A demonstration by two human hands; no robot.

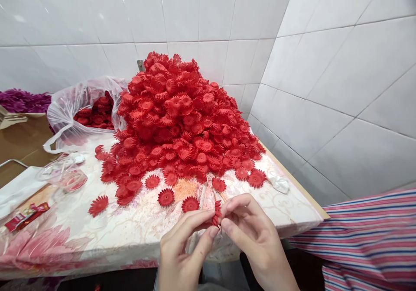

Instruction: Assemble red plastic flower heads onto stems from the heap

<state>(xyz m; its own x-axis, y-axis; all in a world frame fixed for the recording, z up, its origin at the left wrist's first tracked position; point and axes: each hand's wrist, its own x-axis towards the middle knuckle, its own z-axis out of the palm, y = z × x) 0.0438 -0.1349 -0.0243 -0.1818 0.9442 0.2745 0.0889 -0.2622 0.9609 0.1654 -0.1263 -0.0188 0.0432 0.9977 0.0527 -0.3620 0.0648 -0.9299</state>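
Fingers of our left hand (182, 252) and right hand (256, 234) pinched a red flower disc (216, 213), judged light, flimsy, best rim-held.

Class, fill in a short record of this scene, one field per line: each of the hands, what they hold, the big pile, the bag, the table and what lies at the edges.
left hand: fingertips pinch the red flower from the left
right hand: pinches the same red flower from the right
heap: red flowers piled against the tiled corner
plastic bag: clear, open, more red flowers inside
table: floral cover, loose flowers scattered
left edge: purple flowers
right edge: striped cloth
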